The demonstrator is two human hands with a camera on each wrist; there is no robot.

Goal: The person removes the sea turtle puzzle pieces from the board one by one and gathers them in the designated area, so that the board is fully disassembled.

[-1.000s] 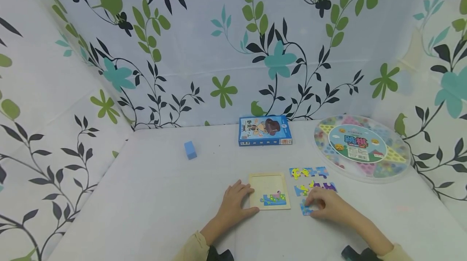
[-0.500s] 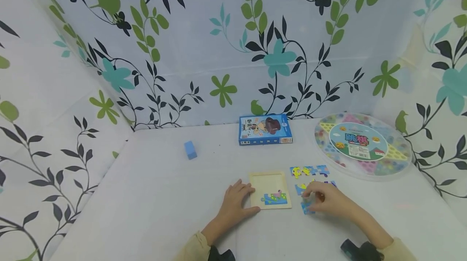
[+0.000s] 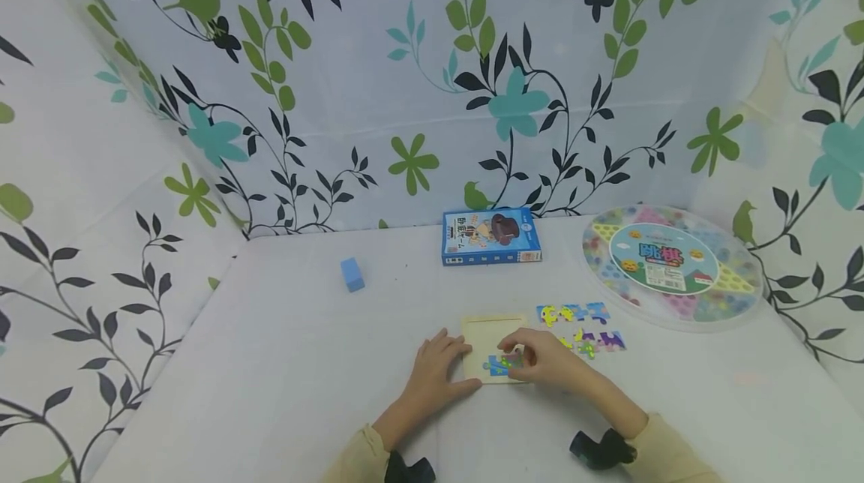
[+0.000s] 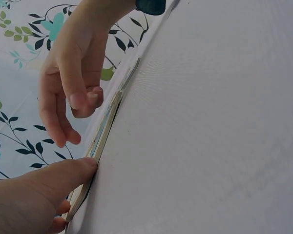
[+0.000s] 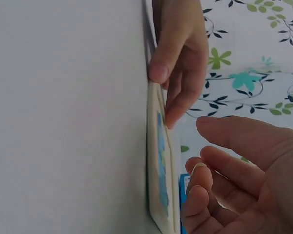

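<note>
My left hand [image 3: 439, 376] rests along the left side of a small wooden puzzle tray [image 3: 475, 333]; its thumb presses the near corner in the left wrist view. Joined jigsaw pieces [image 3: 498, 366], blue and green, lie in the tray's lower part. My right hand [image 3: 548, 357] hangs over the tray's right side, fingers curled. The puzzle piece it picked up is hidden by the fingers in the head view, and neither wrist view shows it clearly. Two rows of loose puzzle pieces, the upper row [image 3: 572, 313] and the lower row [image 3: 610, 341], lie right of the tray.
A blue game box [image 3: 491, 237] lies at the back of the white table. Right of it is a round clear-lidded board game case [image 3: 671, 265]. A small blue block [image 3: 352, 274] sits to the left. Patterned cloth surrounds the table at the back and sides.
My right hand has moved left from the loose pieces to over the tray. The blue piece nearest me is gone from its spot on the table. My left hand has stayed on the tray.
</note>
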